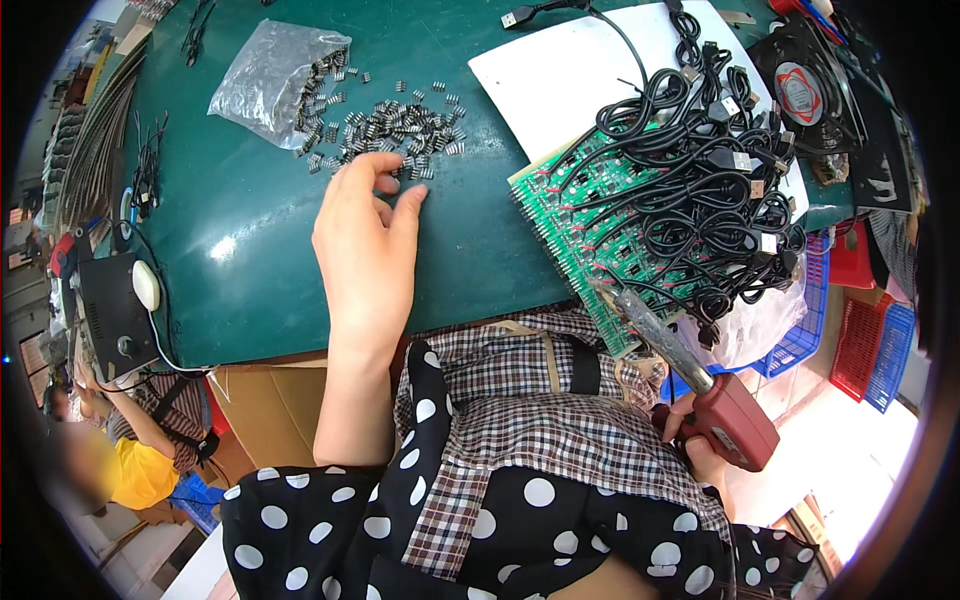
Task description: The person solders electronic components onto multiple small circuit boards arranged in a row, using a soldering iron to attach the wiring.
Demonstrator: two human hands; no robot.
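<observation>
My left hand (368,245) is at the near edge of a pile of small metal-pinned connectors (400,128) on the green tabletop. Its fingers curl, with a gap between thumb and index fingertip; no held piece shows. At the lower right, my right hand (697,450) grips a dark red soldering gun (738,420), partly hiding the fingers. The gun's metal barrel points up and left, its tip over the near edge of a green circuit board panel (600,215). Black coiled USB cables (690,200) lie across the panel, their leads running to it.
A clear plastic bag (270,80) spills connectors at the upper left. White paper (520,75) lies under the panel. A black box with a knob (112,310) stands at the left edge. Blue and red baskets (858,340) are at the right. Another person (140,470) sits lower left.
</observation>
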